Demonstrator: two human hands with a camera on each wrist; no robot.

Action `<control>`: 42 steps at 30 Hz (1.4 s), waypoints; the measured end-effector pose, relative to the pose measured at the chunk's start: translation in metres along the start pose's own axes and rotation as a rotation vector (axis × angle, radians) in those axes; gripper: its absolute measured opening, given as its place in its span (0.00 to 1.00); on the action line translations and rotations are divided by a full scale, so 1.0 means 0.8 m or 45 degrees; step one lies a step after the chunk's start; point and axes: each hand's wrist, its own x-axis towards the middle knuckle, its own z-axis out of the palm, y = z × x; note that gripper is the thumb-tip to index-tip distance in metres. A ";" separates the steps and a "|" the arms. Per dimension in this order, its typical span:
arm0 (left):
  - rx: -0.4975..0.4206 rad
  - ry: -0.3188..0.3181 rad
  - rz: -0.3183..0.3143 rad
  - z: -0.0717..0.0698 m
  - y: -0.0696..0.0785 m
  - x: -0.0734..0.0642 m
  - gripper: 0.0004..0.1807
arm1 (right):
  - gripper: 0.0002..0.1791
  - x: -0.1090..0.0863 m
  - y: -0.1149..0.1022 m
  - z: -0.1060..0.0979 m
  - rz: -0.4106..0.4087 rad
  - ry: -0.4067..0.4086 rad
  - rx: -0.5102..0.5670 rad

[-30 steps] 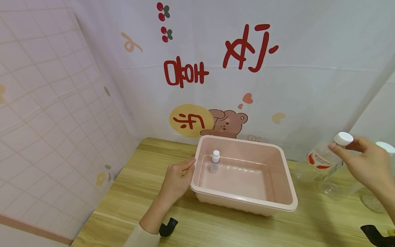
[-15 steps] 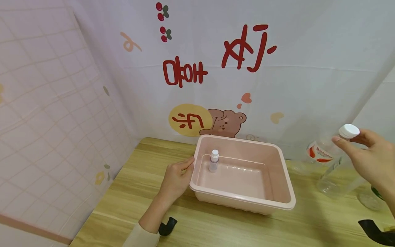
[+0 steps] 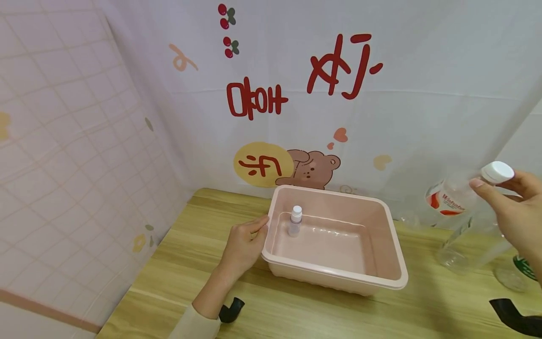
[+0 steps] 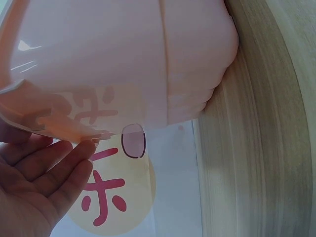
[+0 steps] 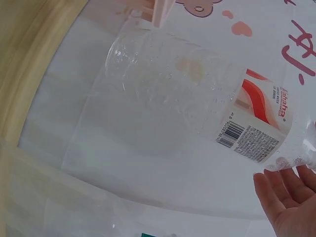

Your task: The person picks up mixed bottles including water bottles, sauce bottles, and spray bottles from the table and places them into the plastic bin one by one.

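Note:
My left hand (image 3: 243, 247) grips the left rim of a pink plastic basin (image 3: 322, 279) on the wooden table. In the left wrist view the fingers are at the lip of the basin (image 4: 98, 49), with the thumb mostly hidden. Inside the basin, toward its left side, stands a small clear bottle (image 3: 295, 221) with a white cap. Right of the basin, my right hand (image 3: 518, 212) holds a large clear plastic water bottle (image 3: 449, 197) at its white-capped neck. The bottle leans, its base toward the basin and its red-and-white label facing out.
Behind the right hand's bottle stands another clear bottle (image 3: 453, 259). A bottle with a green label (image 3: 525, 266) is at the far right, partly hidden by the right forearm. A printed cloth (image 3: 402, 122) hangs close behind the basin. Black curved pieces (image 3: 231, 310) sit by both wrists.
My right hand has moved up and to the right with the water bottle, which now leans more. The left hand and the basin have stayed in place.

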 end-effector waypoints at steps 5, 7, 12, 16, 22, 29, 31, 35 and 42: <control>0.001 0.004 0.015 0.001 -0.002 -0.001 0.17 | 0.24 0.003 -0.012 0.004 0.018 0.078 0.059; 0.001 0.002 0.017 0.001 -0.002 -0.001 0.17 | 0.24 0.005 -0.015 0.005 -0.002 0.111 0.093; 0.005 -0.003 0.012 0.000 0.000 -0.001 0.17 | 0.25 0.008 -0.024 0.008 -0.062 0.151 0.147; 0.005 -0.002 0.004 -0.001 0.000 -0.001 0.17 | 0.24 0.010 -0.033 0.011 -0.098 0.124 0.174; 0.002 -0.004 0.000 -0.001 -0.001 0.000 0.17 | 0.21 0.008 -0.047 0.015 -0.180 0.016 0.285; -0.002 -0.013 0.005 0.001 -0.001 0.001 0.17 | 0.20 0.008 -0.063 0.026 -0.283 -0.105 0.470; 0.002 -0.012 0.004 0.001 -0.001 0.002 0.17 | 0.19 0.008 -0.068 0.030 -0.275 -0.151 0.590; 0.007 -0.012 -0.011 0.000 0.001 0.002 0.17 | 0.18 0.005 -0.080 0.040 -0.278 -0.148 0.509; 0.014 -0.019 -0.017 0.000 0.001 0.001 0.17 | 0.19 -0.001 -0.094 0.062 -0.316 -0.124 0.332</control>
